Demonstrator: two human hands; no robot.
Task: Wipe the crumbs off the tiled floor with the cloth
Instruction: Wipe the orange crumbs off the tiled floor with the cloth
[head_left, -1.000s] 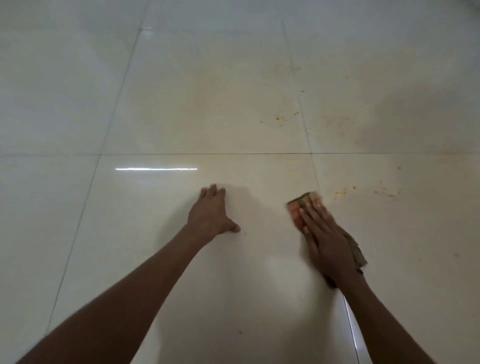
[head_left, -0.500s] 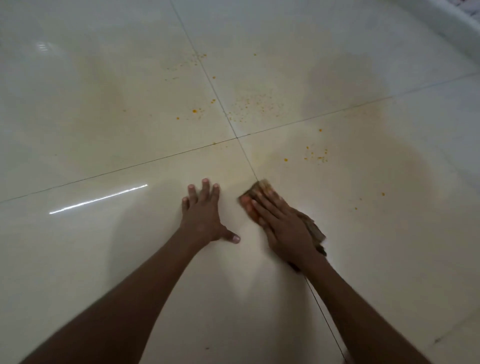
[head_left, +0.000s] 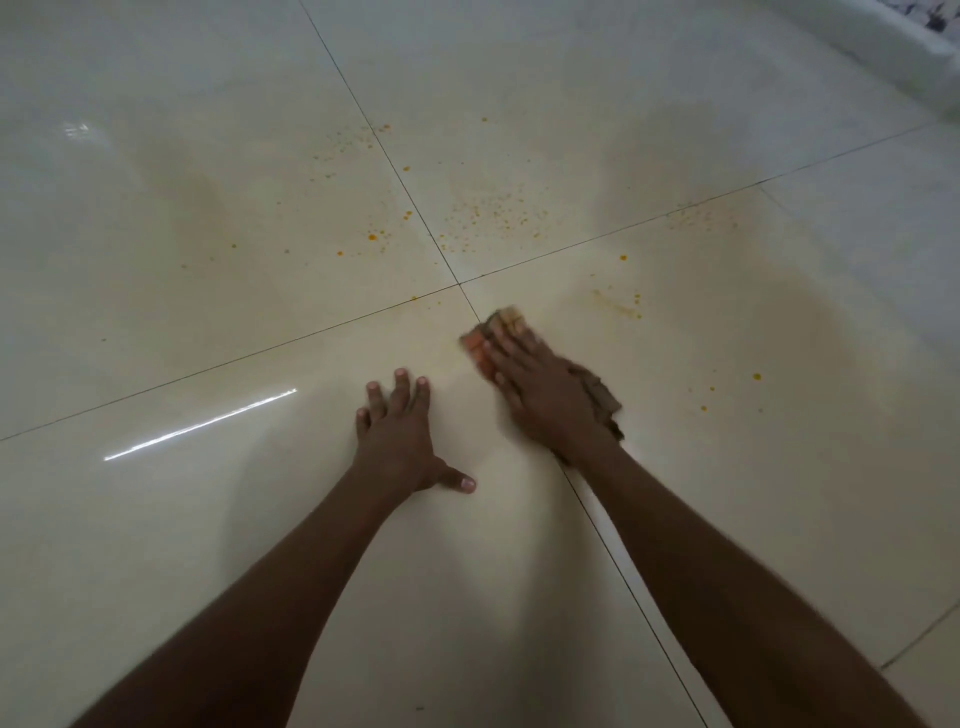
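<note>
My right hand (head_left: 545, 395) lies flat on a folded brown and orange cloth (head_left: 501, 325), pressing it onto the glossy cream tiled floor (head_left: 208, 270) just below the crossing of the grout lines. The cloth's front edge shows past my fingertips and its rear sticks out behind my wrist. My left hand (head_left: 400, 441) rests palm down on the tile to the cloth's left, fingers spread, holding nothing. Orange crumbs (head_left: 488, 213) are scattered beyond the crossing. A smeared streak of crumbs (head_left: 618, 306) lies right of the cloth, and a few more crumbs (head_left: 756, 376) sit farther right.
A white skirting or wall base (head_left: 883, 47) runs along the top right corner. Grout lines (head_left: 384, 150) divide the floor into large tiles. A bright light reflection (head_left: 200, 426) streaks the tile left of my left hand.
My view has swung left and closer, so the crumbs now sit nearer the middle. My right hand has pushed the cloth forward towards the grout crossing. My left hand stays planted.
</note>
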